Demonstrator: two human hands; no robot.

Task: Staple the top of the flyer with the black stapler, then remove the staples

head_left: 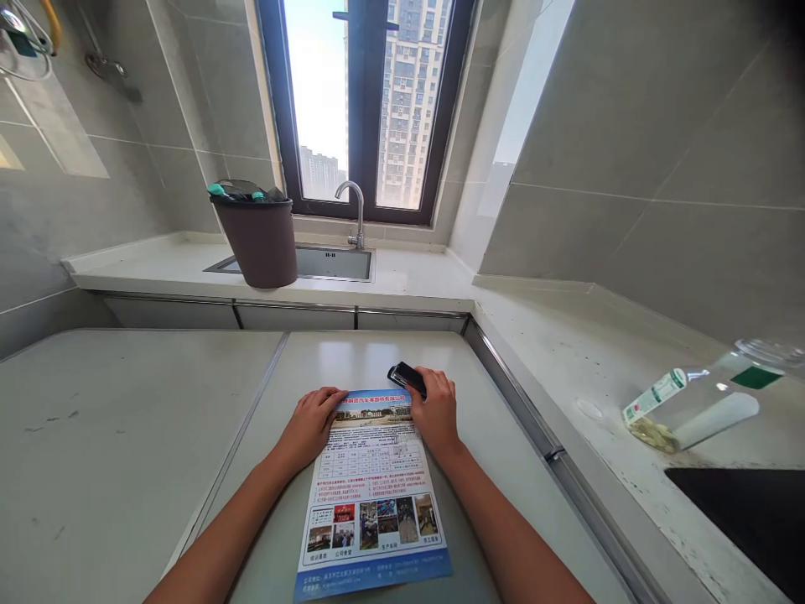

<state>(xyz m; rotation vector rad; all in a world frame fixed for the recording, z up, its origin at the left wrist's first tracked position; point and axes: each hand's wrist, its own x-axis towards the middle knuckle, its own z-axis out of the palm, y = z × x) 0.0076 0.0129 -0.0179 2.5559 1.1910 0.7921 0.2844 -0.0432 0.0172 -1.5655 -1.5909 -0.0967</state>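
Observation:
A printed flyer (pixel 374 482) with blue bands, text, a table and small photos extends towards me in front of the light panel. My left hand (pixel 309 426) is at its upper left corner, fingers closed on the edge. At the upper right corner, my right hand (pixel 438 413) grips a small black stapler (pixel 408 377), whose front end points up and left beyond the flyer's top edge. The hand covers the stapler's rear part. Whether the stapler's jaws are on the paper, I cannot tell.
A white counter (pixel 421 267) runs along the back and right. On it stand a dark brown bin (pixel 261 239) with a bag inside, beside a sink (pixel 336 262) and faucet (pixel 358 214), and a clear jar (pixel 710 394) at right. A black panel (pixel 748 520) lies nearer me.

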